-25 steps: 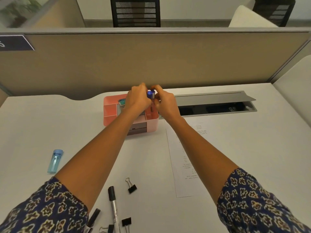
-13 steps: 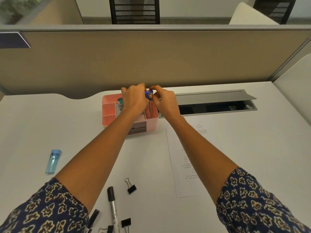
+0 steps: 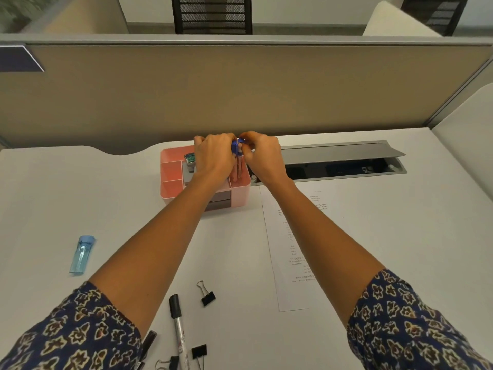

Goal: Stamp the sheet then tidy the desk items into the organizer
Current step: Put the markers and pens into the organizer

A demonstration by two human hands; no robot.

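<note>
A pink organizer (image 3: 170, 177) stands at the back of the white desk. Both hands meet above its right compartment. My left hand (image 3: 214, 156) and my right hand (image 3: 262, 154) pinch the blue tops of pens (image 3: 235, 147) that stand upright in that compartment. A stamp (image 3: 190, 158) with a green top sits in the organizer just left of my left hand. The printed sheet (image 3: 296, 249) lies to the right of the organizer, partly under my right forearm.
A light blue lighter-shaped case (image 3: 82, 254) lies at the left. Near the front edge are a black-capped marker (image 3: 178, 324), a second dark pen (image 3: 148, 343) and several black binder clips (image 3: 207, 295). A grey cable hatch (image 3: 344, 158) is open behind the sheet. A beige partition closes the back.
Both hands have stayed at the organizer's right compartment, shifting slightly left and down with the blue pen tops between the fingers. Nothing else on the desk has moved.
</note>
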